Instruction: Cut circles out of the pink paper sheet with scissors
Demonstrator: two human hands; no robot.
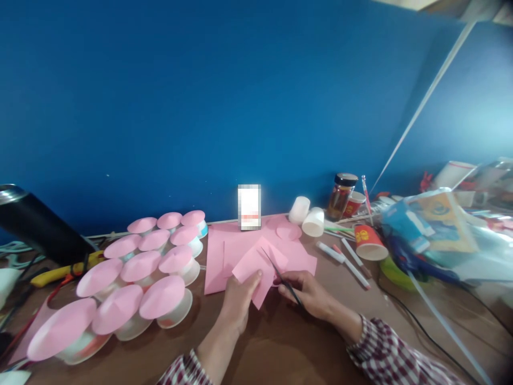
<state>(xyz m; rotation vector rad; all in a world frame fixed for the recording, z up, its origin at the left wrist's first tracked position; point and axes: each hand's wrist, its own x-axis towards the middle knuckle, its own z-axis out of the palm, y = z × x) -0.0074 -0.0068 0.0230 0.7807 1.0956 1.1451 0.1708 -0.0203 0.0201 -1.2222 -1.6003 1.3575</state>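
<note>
Paper (252, 262), a pink straight-edged piece, is raised over the middle of the surface (276, 347), pinched in the left hand (240, 299) with the thumb on top and the other fingers beneath. The right hand (302, 291) has its fingers curled around dark scissors (278, 271), which lie across this piece and point away from the wearer; whether the blades are parted I cannot tell. Judging by what lies about, much is done: twelve pink cones (140, 266) rest in rows on cups (176, 311) at the left. One flat disc (289, 231) lies at the back, apparently cut but not shaped. Left over, it seems, are the cornered piece in hand, the pink sheets (215, 262) under and behind it, and two bare white cups (313, 222) near the wall (248, 96). Little writing can be read: a red cup (371, 243) carries yellow print too blurred to make out, a white panel (249, 203) behind the sheets is pixelated with one reddish band, and the packet (444, 222) at the right shows no legible brand.
</note>
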